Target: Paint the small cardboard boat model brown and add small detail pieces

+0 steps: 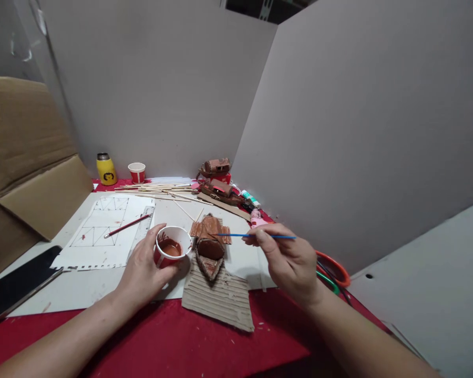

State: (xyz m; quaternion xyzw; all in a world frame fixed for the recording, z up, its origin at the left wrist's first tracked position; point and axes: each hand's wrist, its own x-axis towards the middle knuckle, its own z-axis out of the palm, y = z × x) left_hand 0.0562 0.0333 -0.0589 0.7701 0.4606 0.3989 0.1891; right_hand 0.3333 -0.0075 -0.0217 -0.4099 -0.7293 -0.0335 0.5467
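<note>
My left hand (144, 270) is wrapped round a small red paper cup (172, 247) of brown paint, tilted a little toward the middle. My right hand (286, 257) pinches a thin blue paintbrush (256, 236), its tip pointing left over a small brown model boat (209, 254). The boat lies on a piece of corrugated cardboard (220, 296), right beside the cup.
A drawing sheet (102, 231) with a red pencil (126, 226) and a clear ruler lies left. A dark phone (16, 281) is at far left. Wooden sticks (157, 188), more brown models (219, 181), paint tubes, a second red cup (137, 171) and a yellow bottle (106, 169) stand behind. Scissors with orange handles (333, 269) lie right. Grey boards wall the desk.
</note>
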